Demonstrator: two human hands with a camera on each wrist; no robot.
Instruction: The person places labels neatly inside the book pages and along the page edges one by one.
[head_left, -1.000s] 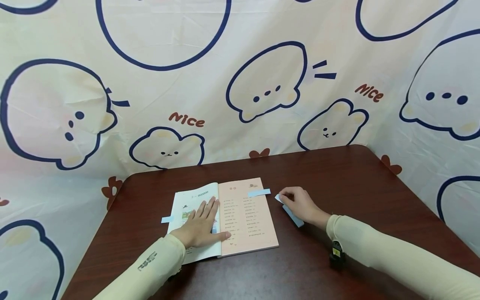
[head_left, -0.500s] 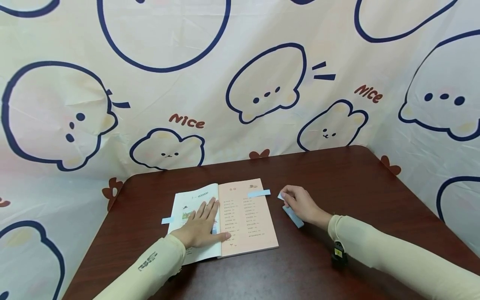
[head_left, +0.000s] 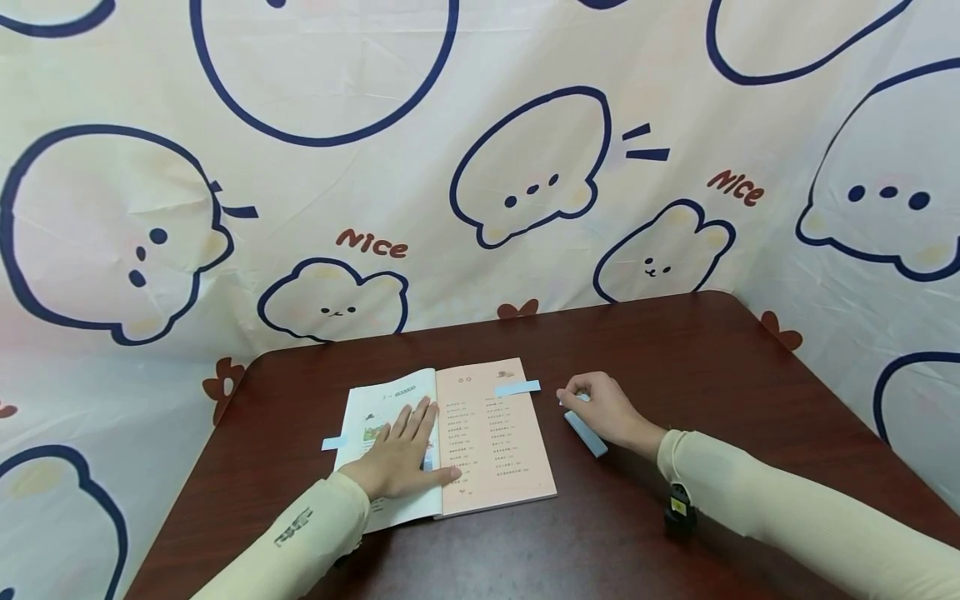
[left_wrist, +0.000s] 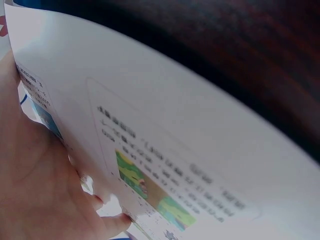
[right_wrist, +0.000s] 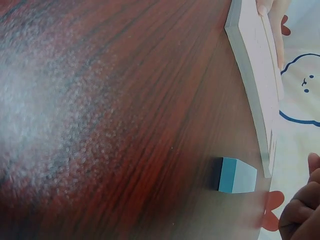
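Observation:
An open book (head_left: 491,450) lies on the table, printed white page on the left and pink page on the right. My left hand (head_left: 401,454) rests spread across the left page and the spine; in the left wrist view its palm (left_wrist: 40,175) is beside the page (left_wrist: 165,85). To the right of the book, my right hand (head_left: 603,412) pinches a small pale blue sticky note (head_left: 582,398), mostly hidden by the fingers. Just below those fingers sits a blue sticky-note pad (head_left: 585,434), its thick side (right_wrist: 228,175) showing in the right wrist view.
One blue sticky tab (head_left: 517,388) sticks out past the pink page's right edge, another (head_left: 333,442) past the white page's left edge. The dark wooden table (head_left: 637,342) meets a cartoon-printed cloth (head_left: 435,192) behind and at the sides.
The right hand has shifted slightly right, and the note in its fingers, earlier showing beyond the fingertips, is now mostly covered. The left hand stays in place on the book.

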